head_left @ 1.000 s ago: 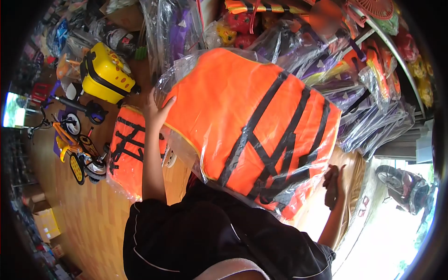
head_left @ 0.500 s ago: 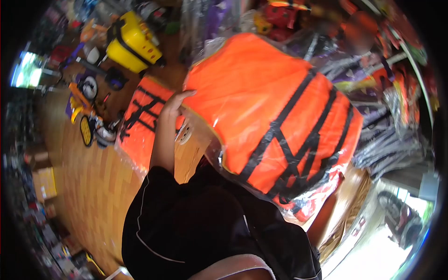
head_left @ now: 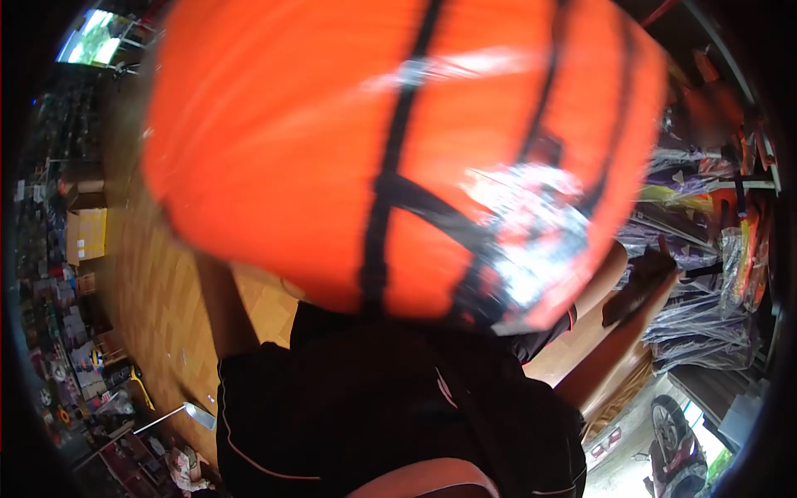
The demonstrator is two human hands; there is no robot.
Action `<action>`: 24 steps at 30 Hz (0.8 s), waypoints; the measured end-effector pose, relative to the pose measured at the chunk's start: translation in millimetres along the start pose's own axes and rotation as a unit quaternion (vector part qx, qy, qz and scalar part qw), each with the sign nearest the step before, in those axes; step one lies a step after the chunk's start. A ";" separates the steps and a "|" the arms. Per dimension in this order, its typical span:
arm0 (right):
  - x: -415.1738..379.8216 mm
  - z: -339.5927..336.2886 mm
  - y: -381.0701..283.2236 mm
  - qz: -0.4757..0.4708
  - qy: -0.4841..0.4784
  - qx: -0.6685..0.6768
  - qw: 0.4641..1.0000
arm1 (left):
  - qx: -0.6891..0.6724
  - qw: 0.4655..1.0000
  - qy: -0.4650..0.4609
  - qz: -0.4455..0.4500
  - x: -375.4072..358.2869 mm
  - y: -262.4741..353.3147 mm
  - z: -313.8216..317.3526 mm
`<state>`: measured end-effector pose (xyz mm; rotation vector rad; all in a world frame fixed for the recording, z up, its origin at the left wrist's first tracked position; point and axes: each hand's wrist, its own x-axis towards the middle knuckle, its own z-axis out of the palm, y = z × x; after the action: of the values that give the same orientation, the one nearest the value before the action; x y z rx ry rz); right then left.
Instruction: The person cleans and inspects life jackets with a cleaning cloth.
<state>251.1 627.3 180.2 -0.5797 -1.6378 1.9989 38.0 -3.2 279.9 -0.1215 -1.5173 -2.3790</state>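
Note:
A bright orange life jacket (head_left: 282, 158) with black straps, wrapped in clear plastic, is raised close in front of me and fills the upper middle of the head view. From the lower left my left forearm (head_left: 224, 307) reaches up behind it. The jacket covers my left hand, which holds it up. To the right of the jacket's lower edge, my right hand (head_left: 643, 286) is apart from it, in shadow, fingers loosely extended with nothing seen in them. Glare on the plastic blurs the jacket's lower right part.
Plastic-wrapped goods (head_left: 706, 324) are stacked along the right side. Cardboard boxes (head_left: 87, 232) and many small goods line the left edge of the wooden floor (head_left: 158, 324). A motorbike (head_left: 672, 440) stands outside at the lower right.
The life jacket has come up and left, nearer to me, and now covers my left hand. My right hand has come away from its lower edge. The second orange jacket is out of sight.

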 end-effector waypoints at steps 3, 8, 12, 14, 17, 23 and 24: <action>-4.3 57.2 -26.0 0.028 0.094 -0.114 0.989 | 0.088 0.982 0.144 0.079 -12.9 59.7 -35.4; -4.0 62.4 -7.5 0.062 0.103 -0.137 0.983 | 0.080 0.942 0.295 0.139 -27.1 74.4 -84.9; -7.0 54.5 6.3 0.108 0.138 -0.112 0.978 | 0.042 0.944 0.298 0.137 -25.5 49.6 -134.2; -6.3 41.3 10.2 0.110 0.127 -0.103 0.980 | 0.028 0.945 0.298 0.132 -13.5 38.8 -140.1; -8.8 32.4 3.6 0.115 0.138 -0.104 0.978 | 0.002 0.934 0.327 0.142 0.8 19.8 -135.2; -10.4 17.2 5.3 0.150 0.194 -0.094 0.965 | -0.043 0.953 0.280 0.106 -13.8 7.4 -201.9; -7.4 -7.0 14.7 0.166 0.160 -0.064 0.971 | -0.035 0.940 0.313 0.128 -19.6 6.7 -172.7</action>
<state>259.7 625.8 164.6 -1.2279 -1.5531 1.8997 75.4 -156.2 206.1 0.3682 -1.0392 -1.9901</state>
